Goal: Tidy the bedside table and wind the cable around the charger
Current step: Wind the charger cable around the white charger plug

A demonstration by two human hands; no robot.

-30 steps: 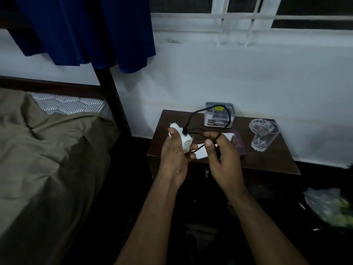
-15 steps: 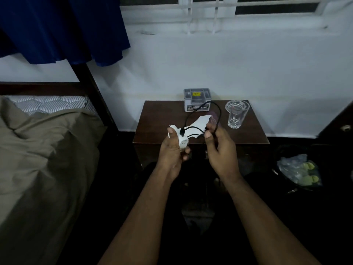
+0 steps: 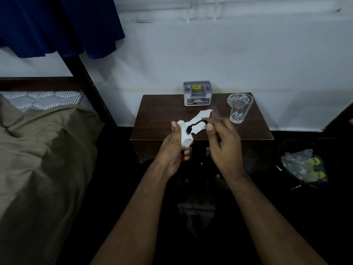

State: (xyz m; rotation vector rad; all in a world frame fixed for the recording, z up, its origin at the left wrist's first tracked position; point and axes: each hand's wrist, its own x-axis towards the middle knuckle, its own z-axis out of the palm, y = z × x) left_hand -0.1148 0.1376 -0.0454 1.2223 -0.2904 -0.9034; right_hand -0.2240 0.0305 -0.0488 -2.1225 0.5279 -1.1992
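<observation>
My left hand (image 3: 172,150) grips a white charger (image 3: 185,137) above the front edge of the dark wooden bedside table (image 3: 156,121). A black cable (image 3: 196,124) is plugged into the charger's side and arcs to the right into my right hand (image 3: 223,144), which pinches it between thumb and fingers. Only a short stretch of cable shows between the two hands; the rest is hidden in my right hand. Behind the hands on the table lie a crumpled white paper (image 3: 200,116) and a small maroon booklet (image 3: 214,111).
A grey plastic box (image 3: 197,93) stands at the table's back edge and a clear drinking glass (image 3: 238,108) at its right. A bed with an olive blanket (image 3: 44,150) fills the left. A bin with a plastic bag (image 3: 303,167) sits on the floor at the right.
The large cable loop that stood above the hands has shrunk to a short arc between charger and right hand. The camera has tilted down, so the table sits further away in view.
</observation>
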